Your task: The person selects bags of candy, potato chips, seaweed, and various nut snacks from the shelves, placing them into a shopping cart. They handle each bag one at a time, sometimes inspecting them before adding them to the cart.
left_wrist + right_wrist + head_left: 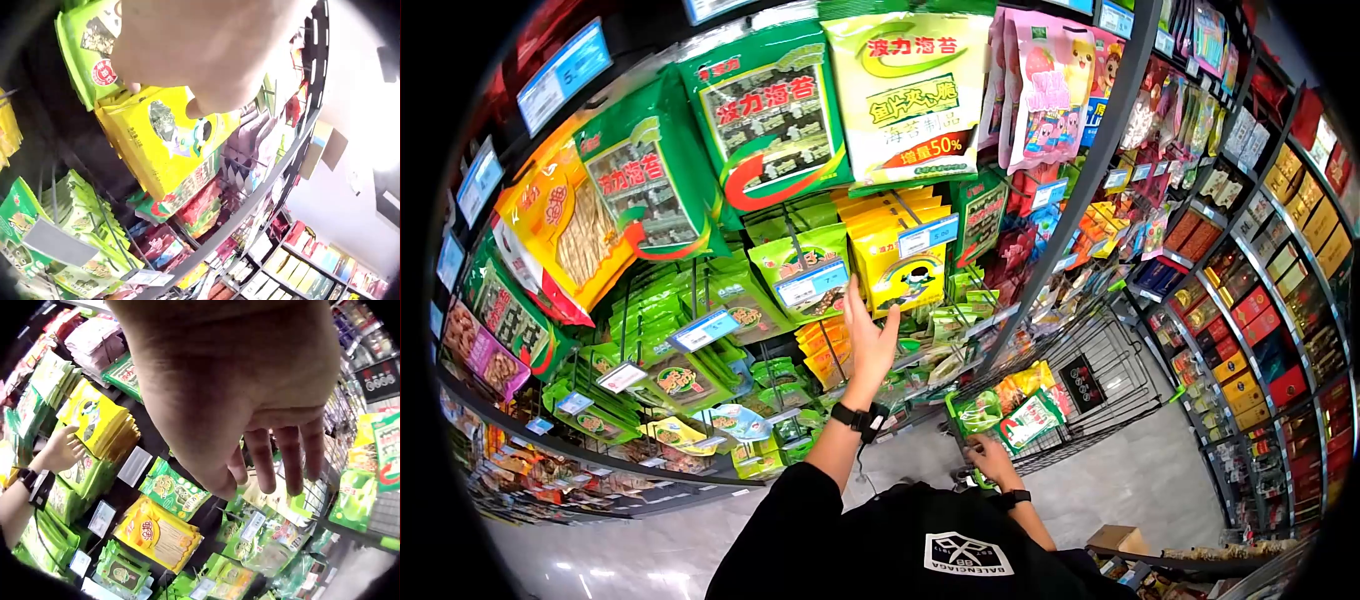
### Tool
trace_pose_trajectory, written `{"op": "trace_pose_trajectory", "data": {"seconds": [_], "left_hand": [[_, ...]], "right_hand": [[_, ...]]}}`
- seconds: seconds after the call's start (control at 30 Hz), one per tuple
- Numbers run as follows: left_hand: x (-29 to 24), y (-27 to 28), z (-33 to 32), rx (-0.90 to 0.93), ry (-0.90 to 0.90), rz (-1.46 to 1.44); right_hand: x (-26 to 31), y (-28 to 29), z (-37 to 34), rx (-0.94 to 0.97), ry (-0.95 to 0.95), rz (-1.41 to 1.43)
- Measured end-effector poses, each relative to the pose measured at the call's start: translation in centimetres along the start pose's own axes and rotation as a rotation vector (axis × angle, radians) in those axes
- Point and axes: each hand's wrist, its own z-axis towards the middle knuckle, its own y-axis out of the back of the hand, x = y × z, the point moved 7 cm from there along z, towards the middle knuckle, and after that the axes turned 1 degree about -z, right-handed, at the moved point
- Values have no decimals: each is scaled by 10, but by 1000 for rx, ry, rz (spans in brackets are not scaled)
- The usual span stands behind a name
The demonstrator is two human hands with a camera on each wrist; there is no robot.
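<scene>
My left hand [872,340] is raised to the shelf, fingers fairly straight, at the lower left edge of a yellow snack pack [895,278]. In the left wrist view its thumb and a fingertip overlap the top of that yellow pack [169,134], which hangs in front of several like it. A green seaweed pack [802,262] hangs just left of the fingers. My right hand [992,462] hangs low by the near end of the shopping cart [1100,420]. In the right wrist view the fingers [290,456] of that hand are extended and loose, with nothing in them.
Large seaweed bags [765,115] hang along the top row, and pink bags [1045,90] hang to their right. Price tags [815,283] stick out before the packs. Inside the cart lie a green and white bag [1030,422] and other packs. A dark shelf post [1065,215] divides the racks.
</scene>
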Motion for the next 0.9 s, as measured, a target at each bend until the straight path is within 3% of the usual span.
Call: {"op": "trace_pose_trajectory", "data": {"seconds": [0.27, 0.4, 0.63, 0.8, 0.83, 0.9], "left_hand": [[17, -24, 24, -63, 106, -211], [-2, -24, 18, -96, 158, -215], [1, -37, 13, -224, 120, -560], [-5, -43, 12, -21, 220, -522], [-10, -43, 10, 29, 241, -544], [-23, -41, 4, 115, 297, -632]], "right_hand": [[-21, 12, -14, -30, -96, -32], [-3, 38, -23, -111, -113, -92], [2, 82, -19, -242, -34, -125], [54, 128, -17, -312, -33, -4], [67, 137, -17, -359, 49, -101], [87, 149, -19, -376, 83, 15]]}}
